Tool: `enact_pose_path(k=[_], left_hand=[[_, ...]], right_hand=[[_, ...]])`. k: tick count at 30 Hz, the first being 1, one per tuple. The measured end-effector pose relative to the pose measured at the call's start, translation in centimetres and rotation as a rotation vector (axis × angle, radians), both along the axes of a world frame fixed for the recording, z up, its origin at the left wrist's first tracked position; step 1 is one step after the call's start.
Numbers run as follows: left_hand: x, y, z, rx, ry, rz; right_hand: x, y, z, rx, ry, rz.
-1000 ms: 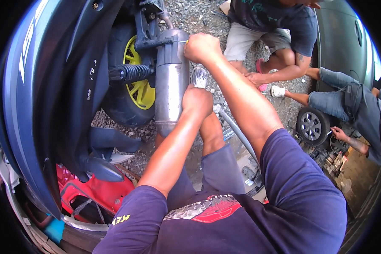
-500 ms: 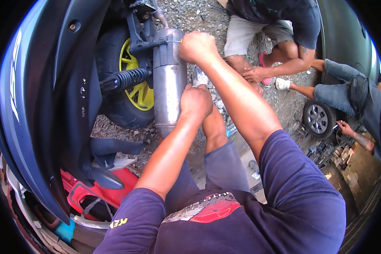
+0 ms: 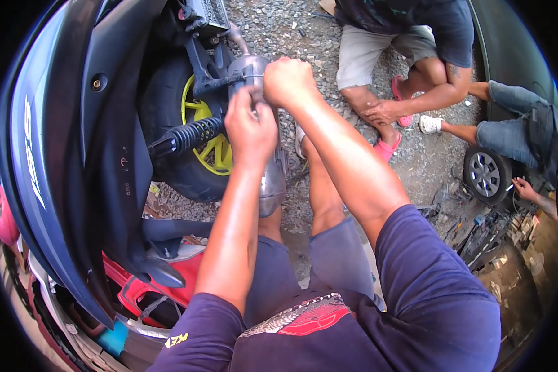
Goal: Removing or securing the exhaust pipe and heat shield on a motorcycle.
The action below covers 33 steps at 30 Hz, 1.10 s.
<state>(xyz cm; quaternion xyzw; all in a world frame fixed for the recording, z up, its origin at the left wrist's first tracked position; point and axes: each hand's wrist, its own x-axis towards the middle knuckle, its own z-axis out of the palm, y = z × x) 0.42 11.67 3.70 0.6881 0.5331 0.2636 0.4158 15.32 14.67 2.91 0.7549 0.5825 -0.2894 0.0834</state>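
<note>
A silver metal muffler (image 3: 271, 193) hangs beside a motorcycle's rear wheel, which has a yellow rim (image 3: 220, 160) and a black tyre (image 3: 192, 186). My right hand (image 3: 288, 80) is closed in a fist around a hand tool. Only its thin metal shaft (image 3: 254, 75) shows, reaching left to a black bracket (image 3: 220, 84) at the muffler's upper part; the fist covers the handle, so its kind is unclear. Over the muffler's upper middle lies my left hand (image 3: 252, 131), loosely curled, thumb apart from the slightly blurred fingers, with nothing visible in it.
Dark bodywork (image 3: 105, 155) fills the left side, above a red plastic part (image 3: 180, 270). A black shock absorber (image 3: 195, 135) runs to the wheel. Across the gravel (image 3: 285, 28) crouches a person (image 3: 409, 37); another person (image 3: 521, 133) sits near a loose wheel (image 3: 487, 175) and scattered parts.
My left hand has moved up and left, from the muffler's right side onto its upper front. My right fist stays at the bracket. The whole view has shifted slightly.
</note>
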Motion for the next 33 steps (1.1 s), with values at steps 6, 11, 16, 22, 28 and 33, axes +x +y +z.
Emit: enact_pose_path(k=[6,11,16,22,28,33], left_hand=[[3.5,8.2,-4.0,-0.282,0.059,-0.306],[5.0,7.5,-2.5,-0.389,0.181,-0.332],[4.0,7.4,-3.1,-0.329,0.171,-0.309],[3.4,6.4,-3.2,-0.266,0.121,-0.305],[3.5,5.9,-3.7,-0.219,0.09,-0.296],[3.1,5.8,-4.0,-0.239,0.037,-0.253]], right_hand=[[-1.1,-0.6,-2.8,0.209,0.461,-0.57],[1.0,-1.2,-6.1,0.048,0.21,-0.262],[0.0,-2.1,-7.1,0.194,0.331,-0.328],[-0.4,-1.6,-3.6,0.219,0.093,-0.084],[-0.5,-2.1,-4.0,0.234,0.12,-0.218],[-0.5,-1.8,-4.9,0.187,0.099,-0.116]])
